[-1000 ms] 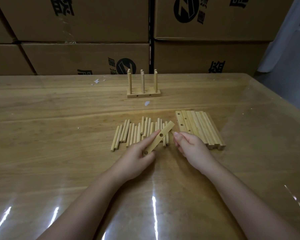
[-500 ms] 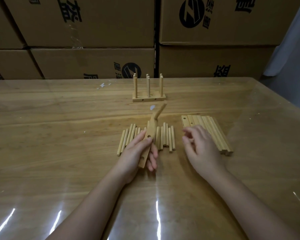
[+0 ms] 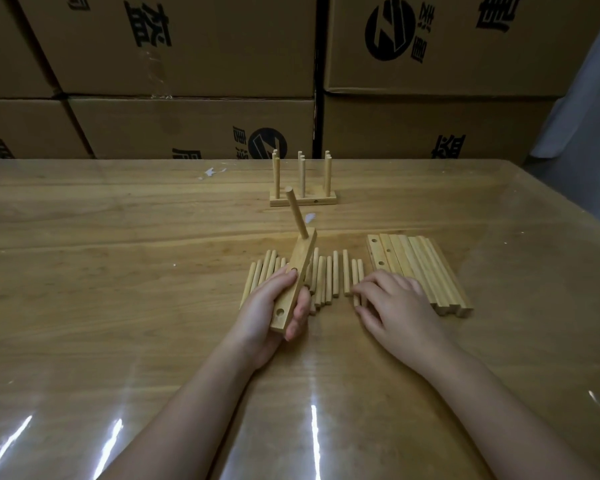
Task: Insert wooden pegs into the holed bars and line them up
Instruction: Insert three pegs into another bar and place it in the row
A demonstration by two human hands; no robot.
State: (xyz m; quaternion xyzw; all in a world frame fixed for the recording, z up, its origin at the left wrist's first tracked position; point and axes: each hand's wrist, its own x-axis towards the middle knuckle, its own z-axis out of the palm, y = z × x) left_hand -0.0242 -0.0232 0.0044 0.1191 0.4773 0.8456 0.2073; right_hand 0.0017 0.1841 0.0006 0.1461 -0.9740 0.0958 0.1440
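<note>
The left hand [image 3: 271,306] holds a long, light wooden bar with round holes [image 3: 293,285]; the fingers and thumb curl round its near half. The bar is up off the table, and its far end points away over the loose pegs. One short round wooden peg [image 3: 297,213] sticks up out of the hole at the far end of this bar and leans a little to the left. Two more holes in the bar show bare, one by the thumb and one near the close end.

The right hand [image 3: 399,306] is palm down on the table, near the held bar on its right. Its fingers are bent, and the fingertips [image 3: 359,289] touch the right end of a row of loose pale wooden pegs [image 3: 328,278]; I cannot tell if it has pinched one or only rests on them. The pegs lie flat, side by side, between the two hands and partly behind the held bar.

Just right of the right hand lies a flat pack of more light wooden bars [image 3: 423,268], side by side and touching; holes show in the left ones. Farther back, near the middle of the table, stand finished wooden bars with upright pegs [image 3: 303,201]; three pegs go across, with more close behind them.

The wide brown wooden table [image 3: 118,271] has a shiny clear cover; two small white scraps [image 3: 212,172] lie on it. Big brown cardboard boxes with black print [image 3: 187,46] are stacked behind the table.
</note>
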